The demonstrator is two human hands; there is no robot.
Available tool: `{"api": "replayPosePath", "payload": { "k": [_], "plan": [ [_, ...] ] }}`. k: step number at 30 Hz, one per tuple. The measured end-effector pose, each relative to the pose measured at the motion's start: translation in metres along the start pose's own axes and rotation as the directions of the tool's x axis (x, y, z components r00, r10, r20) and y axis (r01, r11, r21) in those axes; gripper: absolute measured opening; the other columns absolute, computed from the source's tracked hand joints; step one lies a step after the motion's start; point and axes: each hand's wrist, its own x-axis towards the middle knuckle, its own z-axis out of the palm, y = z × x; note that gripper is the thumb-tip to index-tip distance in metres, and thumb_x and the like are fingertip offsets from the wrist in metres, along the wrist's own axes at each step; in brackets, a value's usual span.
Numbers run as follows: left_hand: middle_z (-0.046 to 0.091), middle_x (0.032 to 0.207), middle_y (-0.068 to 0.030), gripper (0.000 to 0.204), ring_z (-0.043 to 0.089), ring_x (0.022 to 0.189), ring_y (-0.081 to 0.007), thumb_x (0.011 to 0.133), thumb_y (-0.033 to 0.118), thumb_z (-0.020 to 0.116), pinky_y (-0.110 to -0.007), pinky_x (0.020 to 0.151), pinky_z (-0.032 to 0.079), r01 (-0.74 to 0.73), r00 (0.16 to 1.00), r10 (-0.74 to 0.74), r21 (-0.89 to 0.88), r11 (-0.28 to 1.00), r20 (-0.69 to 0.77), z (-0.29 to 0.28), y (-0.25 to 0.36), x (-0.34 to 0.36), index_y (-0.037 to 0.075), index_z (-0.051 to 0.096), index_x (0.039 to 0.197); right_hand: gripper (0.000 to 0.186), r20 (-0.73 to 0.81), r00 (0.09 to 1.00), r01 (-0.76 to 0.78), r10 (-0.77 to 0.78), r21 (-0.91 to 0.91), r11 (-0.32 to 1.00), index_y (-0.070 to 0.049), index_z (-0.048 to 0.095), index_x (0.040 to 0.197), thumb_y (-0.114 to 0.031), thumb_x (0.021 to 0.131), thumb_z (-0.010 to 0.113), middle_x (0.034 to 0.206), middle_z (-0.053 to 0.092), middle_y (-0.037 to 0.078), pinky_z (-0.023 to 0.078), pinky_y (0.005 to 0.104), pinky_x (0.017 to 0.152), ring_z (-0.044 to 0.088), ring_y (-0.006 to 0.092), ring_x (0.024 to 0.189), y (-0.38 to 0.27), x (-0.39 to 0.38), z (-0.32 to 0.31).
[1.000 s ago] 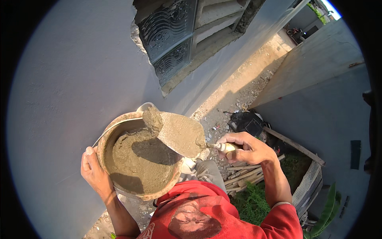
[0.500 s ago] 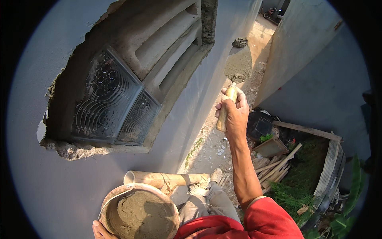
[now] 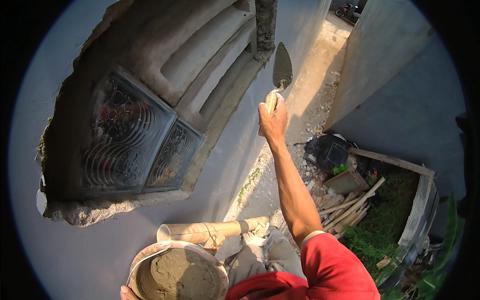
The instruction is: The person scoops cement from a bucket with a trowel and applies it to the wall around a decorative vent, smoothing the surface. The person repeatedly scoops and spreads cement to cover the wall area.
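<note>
My right hand (image 3: 273, 116) grips the wooden handle of a trowel (image 3: 282, 67), raised at arm's length beside the right edge of a rough opening cut into a painted wall. The blade has grey mortar on it. Inside the opening sit two patterned glass blocks (image 3: 122, 132) and a slotted concrete vent (image 3: 200, 65); the rim at upper right (image 3: 264, 27) is rough with mortar. My left hand (image 3: 128, 292), mostly cut off at the lower left, holds a bucket (image 3: 140, 276) of wet mortar against my body.
A bamboo pole (image 3: 195, 231) lies horizontally by my feet. Below is a narrow dirt path (image 3: 317, 85) between walls, with a motorbike (image 3: 346, 11) at its far end. To the right are dark debris (image 3: 325, 150), sticks (image 3: 350, 210), a board (image 3: 392, 161) and plants (image 3: 365, 240).
I have turned from the bucket toward the opening. The trowel went from over the bucket up beside the opening's right edge, and its blade is tilted, the lump on its tip no longer showing.
</note>
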Motion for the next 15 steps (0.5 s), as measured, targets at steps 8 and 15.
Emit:
{"api": "replayPosePath", "payload": {
  "k": [8,15],
  "plan": [
    [0.067,0.129,-0.0304,0.035,0.064,0.118,-0.0461,0.106,0.017,0.053,-0.049,0.104,0.050,0.160,0.986,-0.155,-0.109,0.981,0.054,0.006,-0.005,-0.001,-0.006,0.065,0.129,0.026,0.428,0.795,-0.539,0.431,0.169,0.825,-0.002,0.061,0.114,-0.024,0.099,0.062,0.092,0.063,0.007,0.055,0.0315,0.050,0.062,0.0144,0.064,0.013,0.043,-0.051],
    [0.067,0.125,-0.0321,0.033,0.064,0.115,-0.0483,0.100,0.009,0.057,-0.051,0.102,0.051,0.067,0.997,-0.065,-0.073,0.995,0.034,-0.006,-0.001,0.003,-0.006,0.064,0.129,0.025,0.442,0.770,-0.612,0.461,0.307,0.729,-0.003,0.060,0.113,-0.026,0.102,0.063,0.094,0.064,0.008,0.056,0.0313,0.049,0.063,0.0146,0.063,0.049,0.045,-0.025]
  ]
}}
